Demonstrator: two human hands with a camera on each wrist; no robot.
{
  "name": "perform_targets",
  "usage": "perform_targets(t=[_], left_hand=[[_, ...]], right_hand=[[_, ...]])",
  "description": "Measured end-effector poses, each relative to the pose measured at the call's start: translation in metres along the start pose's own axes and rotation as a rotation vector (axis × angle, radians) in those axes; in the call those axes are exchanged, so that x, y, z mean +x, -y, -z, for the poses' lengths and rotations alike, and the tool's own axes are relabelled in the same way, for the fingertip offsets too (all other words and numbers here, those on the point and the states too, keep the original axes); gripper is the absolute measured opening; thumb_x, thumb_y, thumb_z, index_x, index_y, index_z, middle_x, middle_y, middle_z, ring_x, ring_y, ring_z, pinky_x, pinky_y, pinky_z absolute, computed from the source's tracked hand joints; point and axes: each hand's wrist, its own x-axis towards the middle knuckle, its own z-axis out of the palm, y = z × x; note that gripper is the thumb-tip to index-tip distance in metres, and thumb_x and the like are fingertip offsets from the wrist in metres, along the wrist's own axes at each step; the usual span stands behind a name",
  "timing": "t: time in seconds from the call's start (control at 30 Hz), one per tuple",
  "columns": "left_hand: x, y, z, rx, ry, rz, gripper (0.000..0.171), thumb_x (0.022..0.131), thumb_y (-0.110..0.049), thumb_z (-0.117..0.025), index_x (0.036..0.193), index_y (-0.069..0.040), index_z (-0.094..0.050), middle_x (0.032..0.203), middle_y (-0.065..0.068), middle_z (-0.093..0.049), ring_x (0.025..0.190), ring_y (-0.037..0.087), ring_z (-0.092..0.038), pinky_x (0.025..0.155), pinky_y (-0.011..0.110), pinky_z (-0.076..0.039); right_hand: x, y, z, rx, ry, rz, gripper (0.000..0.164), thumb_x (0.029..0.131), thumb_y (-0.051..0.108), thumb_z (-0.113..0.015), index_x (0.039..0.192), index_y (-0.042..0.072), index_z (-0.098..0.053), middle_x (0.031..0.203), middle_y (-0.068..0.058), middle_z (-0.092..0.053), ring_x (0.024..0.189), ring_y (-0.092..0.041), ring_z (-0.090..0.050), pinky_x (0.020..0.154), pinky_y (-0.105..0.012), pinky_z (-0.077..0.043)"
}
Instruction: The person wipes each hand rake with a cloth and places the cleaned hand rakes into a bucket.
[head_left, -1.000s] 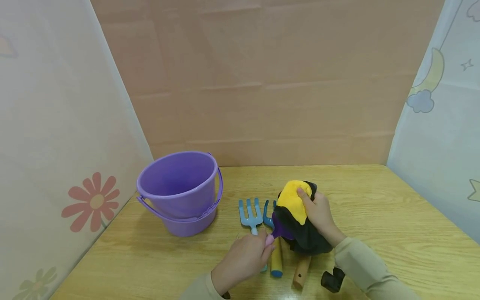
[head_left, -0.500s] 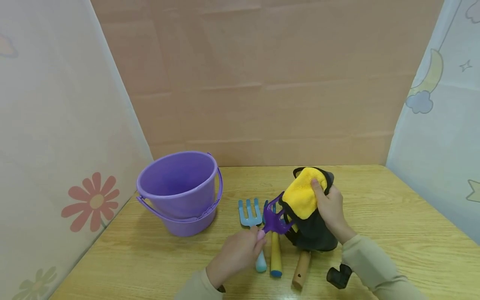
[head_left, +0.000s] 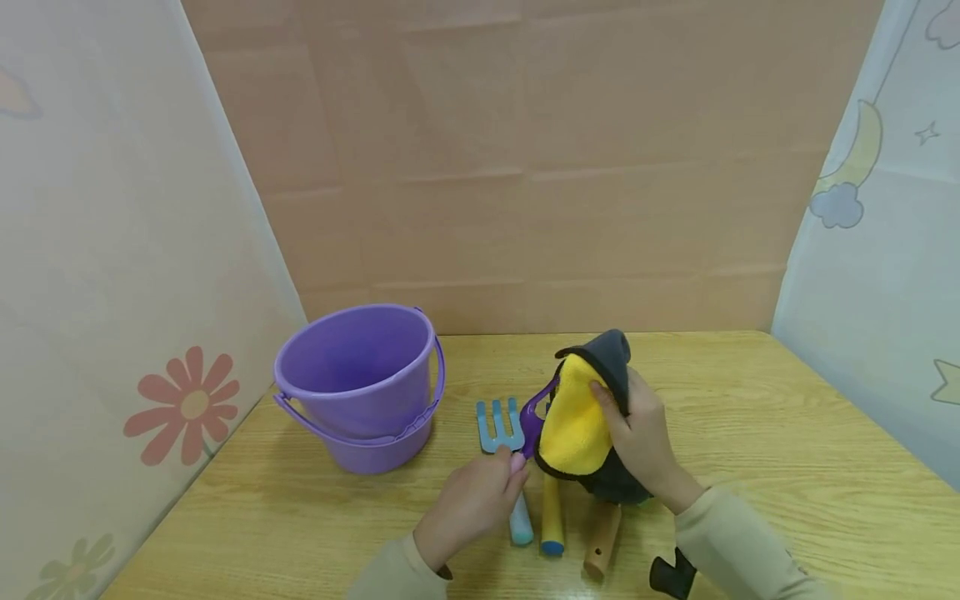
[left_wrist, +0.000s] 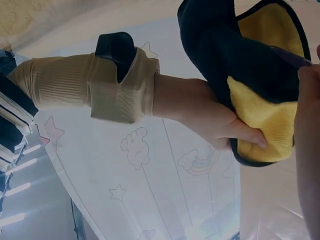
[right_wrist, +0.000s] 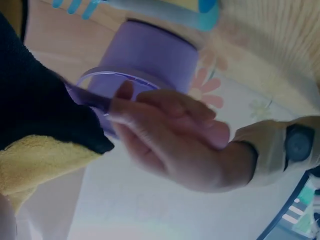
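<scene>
Left hand (head_left: 467, 504): fingers round purple fork (head_left: 530, 427), centre. Right hand (head_left: 641, 433): fingers gripping yellow-black cloth (head_left: 573, 425), shifted leftward, apparently enwrapping more fork.

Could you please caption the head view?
Left hand holds a purple tool, right hand a yellow and dark cloth.

Your right hand (left_wrist: 220, 120) grips a black-and-yellow cloth (left_wrist: 262, 112), thumb (left_wrist: 252, 135) on its yellow side. At the edge, your left hand (left_wrist: 309, 102) holds a purple tool (left_wrist: 292, 57), partly hidden by the cloth. Behind your beige sleeve (left_wrist: 117, 97) is a pale patterned sheet (left_wrist: 162, 200).
</scene>
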Motion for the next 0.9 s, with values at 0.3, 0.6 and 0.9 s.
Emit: perform_targets(t=[0.3, 0.6, 0.9], left_hand=[[0.003, -0.002, -0.001, -0.051, -0.015, -0.002, 0.023, 0.096, -0.021, -0.048, 0.076, -0.009, -0.046, 0.057, -0.006, -0.033, 0.045, 0.005, -0.032, 0.04, 0.019, -0.028], [0.004, -0.005, -0.001, -0.096, -0.005, 0.003, 0.008, 0.093, -0.011, -0.048, 0.087, -0.007, -0.053, 0.057, -0.007, -0.035, 0.044, 0.004, -0.032, 0.04, 0.019, -0.028], [0.001, -0.008, -0.002, -0.086, -0.022, 0.025, 0.014, 0.092, -0.012, -0.048, 0.078, -0.008, -0.048, 0.056, -0.006, -0.034, 0.044, 0.005, -0.033, 0.04, 0.02, -0.028]], right_hand=[[-0.008, 0.011, -0.014, 0.002, 0.234, 0.182, 0.034, 0.094, 0.033, -0.051, 0.096, 0.002, -0.064, 0.097, -0.008, -0.061, 0.092, -0.022, -0.052, 0.078, -0.03, -0.043], [-0.022, 0.015, -0.021, -0.131, 0.492, 0.17, 0.031, 0.081, 0.012, -0.066, 0.111, 0.003, -0.063, 0.119, -0.009, -0.058, 0.121, -0.039, -0.041, 0.098, -0.052, -0.03], [-0.022, 0.015, -0.023, -0.196, 0.557, 0.149, 0.043, 0.075, 0.007, -0.071, 0.117, 0.002, -0.06, 0.124, -0.012, -0.055, 0.123, -0.046, -0.036, 0.099, -0.058, -0.025]])
